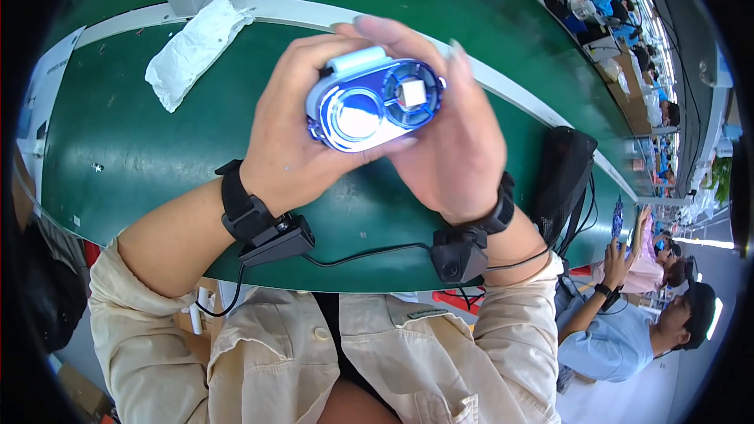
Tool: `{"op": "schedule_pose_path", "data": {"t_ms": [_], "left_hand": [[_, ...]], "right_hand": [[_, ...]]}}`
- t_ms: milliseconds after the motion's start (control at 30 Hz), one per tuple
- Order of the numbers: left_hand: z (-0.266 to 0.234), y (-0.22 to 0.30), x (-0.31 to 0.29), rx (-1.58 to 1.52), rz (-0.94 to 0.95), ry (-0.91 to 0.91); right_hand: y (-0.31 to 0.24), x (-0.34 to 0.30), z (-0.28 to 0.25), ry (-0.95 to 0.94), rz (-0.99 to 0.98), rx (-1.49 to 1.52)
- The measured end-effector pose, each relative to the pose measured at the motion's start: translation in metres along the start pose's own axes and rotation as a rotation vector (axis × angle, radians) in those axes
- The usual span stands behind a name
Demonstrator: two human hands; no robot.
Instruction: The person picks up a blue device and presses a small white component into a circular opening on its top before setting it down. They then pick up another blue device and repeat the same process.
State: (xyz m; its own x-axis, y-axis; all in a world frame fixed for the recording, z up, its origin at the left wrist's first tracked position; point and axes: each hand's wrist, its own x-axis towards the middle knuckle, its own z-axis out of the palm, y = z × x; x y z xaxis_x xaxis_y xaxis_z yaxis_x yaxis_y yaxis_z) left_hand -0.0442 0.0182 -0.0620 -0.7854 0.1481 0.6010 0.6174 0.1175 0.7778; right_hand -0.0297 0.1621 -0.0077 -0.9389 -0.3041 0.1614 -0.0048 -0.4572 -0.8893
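Observation:
A rounded blue and purple plastic device [377, 132] is held up above the green table. Its face has a large glossy ring with a bright glare, beside a round dark-spoked opening with a small white square in the middle. A light-blue raised part sits along its top edge. My left hand [287, 102] is closed around its left side, with the thumb along the lower edge. Against its right side, my right hand [463, 129] cups it, fingers curving up past the top; their tips are slightly blurred. What lies behind the device is hidden.
On the green table [141, 188] a crumpled white bag [196, 51] lies at the far left. A black mesh pouch [564, 180] with cables is at the right. Black wrist-strapped units are joined by a cable. A person [628, 330] sits to the right.

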Motion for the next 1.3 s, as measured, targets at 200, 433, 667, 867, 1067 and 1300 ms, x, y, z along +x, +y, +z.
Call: {"op": "schedule_pose_path", "data": {"t_ms": [200, 433, 667, 867, 1067, 1300], "left_hand": [[0.002, 0.012, 0.002, -0.161, 0.091, -0.057], [-0.007, 0.009, 0.004, -0.058, 0.193, -0.207], [-0.002, 0.006, -0.004, -0.131, 0.181, -0.111], [-0.002, 0.004, -0.006, -0.147, 0.182, -0.132], [-0.004, 0.000, -0.006, -0.066, 0.299, -0.138], [0.000, 0.000, -0.007, -0.179, 0.108, -0.153]], "right_hand": [[-0.009, 0.003, -0.016, -0.159, -0.022, -0.148], [-0.012, 0.012, -0.026, -0.513, -0.127, -0.736], [-0.002, 0.007, -0.020, -0.398, -0.035, -0.323], [0.001, 0.006, -0.021, -0.435, -0.174, -0.522], [0.000, 0.011, -0.029, -0.550, -0.146, -0.557], [0.008, 0.006, -0.021, -0.385, -0.060, -0.281]]}}
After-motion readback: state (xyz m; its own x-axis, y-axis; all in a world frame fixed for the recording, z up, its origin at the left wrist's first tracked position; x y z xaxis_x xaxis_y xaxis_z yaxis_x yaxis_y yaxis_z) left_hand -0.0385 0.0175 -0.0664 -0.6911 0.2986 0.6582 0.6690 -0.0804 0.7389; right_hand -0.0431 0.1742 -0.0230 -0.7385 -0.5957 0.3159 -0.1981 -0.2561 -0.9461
